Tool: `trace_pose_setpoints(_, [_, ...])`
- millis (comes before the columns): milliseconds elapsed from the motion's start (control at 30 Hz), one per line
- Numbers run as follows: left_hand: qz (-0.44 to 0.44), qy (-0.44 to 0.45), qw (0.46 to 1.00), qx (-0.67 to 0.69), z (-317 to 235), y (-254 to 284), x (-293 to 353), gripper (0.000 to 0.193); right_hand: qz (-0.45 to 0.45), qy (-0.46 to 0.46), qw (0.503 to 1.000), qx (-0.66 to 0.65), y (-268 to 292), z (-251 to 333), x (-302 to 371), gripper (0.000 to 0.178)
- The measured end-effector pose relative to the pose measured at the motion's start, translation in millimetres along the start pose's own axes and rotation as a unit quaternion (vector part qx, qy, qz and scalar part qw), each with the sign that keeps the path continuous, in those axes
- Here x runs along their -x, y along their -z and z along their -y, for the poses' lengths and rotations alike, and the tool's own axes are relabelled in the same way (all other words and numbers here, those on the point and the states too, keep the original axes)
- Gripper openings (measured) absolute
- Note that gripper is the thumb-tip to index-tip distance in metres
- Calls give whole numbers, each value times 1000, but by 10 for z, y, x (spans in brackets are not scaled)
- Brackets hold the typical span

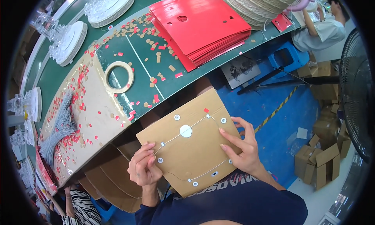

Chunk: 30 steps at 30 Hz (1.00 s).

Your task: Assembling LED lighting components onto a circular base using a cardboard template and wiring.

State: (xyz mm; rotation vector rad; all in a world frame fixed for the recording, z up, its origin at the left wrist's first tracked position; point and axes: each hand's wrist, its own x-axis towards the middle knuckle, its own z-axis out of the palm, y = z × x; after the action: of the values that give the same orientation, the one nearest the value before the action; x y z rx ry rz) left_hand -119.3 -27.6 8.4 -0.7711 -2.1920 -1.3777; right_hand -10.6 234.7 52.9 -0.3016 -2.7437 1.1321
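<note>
Pinching thin wire (183, 134), left hand (143, 167), right hand (242, 145) spread flat on brown holed cardboard panel (195, 162)

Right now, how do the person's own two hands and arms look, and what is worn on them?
Both are bare: the left hand and the right hand wear no gloves, rings or watch that I can see. The fingernails are fairly long and look unpainted. The forearms are uncovered; a dark navy sleeve shows only low on the left arm. The navy garment carries pale printed lettering.
</note>
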Motion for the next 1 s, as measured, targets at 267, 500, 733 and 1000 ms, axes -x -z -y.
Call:
trace_pose_setpoints(267, [-198, 131, 952, 193, 230, 105, 12, 68, -3, 34, 999, -25, -39, -53, -70, 49])
trace_pose_setpoints(500, [139, 104, 983, 60, 260, 233, -52, 31, -63, 45, 997, 1, -22, -94, 3, 41])
trace_pose_setpoints(733, [188, 80, 977, 55, 151, 145, -273, 22, -96, 72, 992, 34, 3, -132, 21, 34])
trace_pose_setpoints(1000, [143, 23, 989, 37, 68, 62, -201, 21, -116, 50, 992, 26, 16, -171, 170, 31])
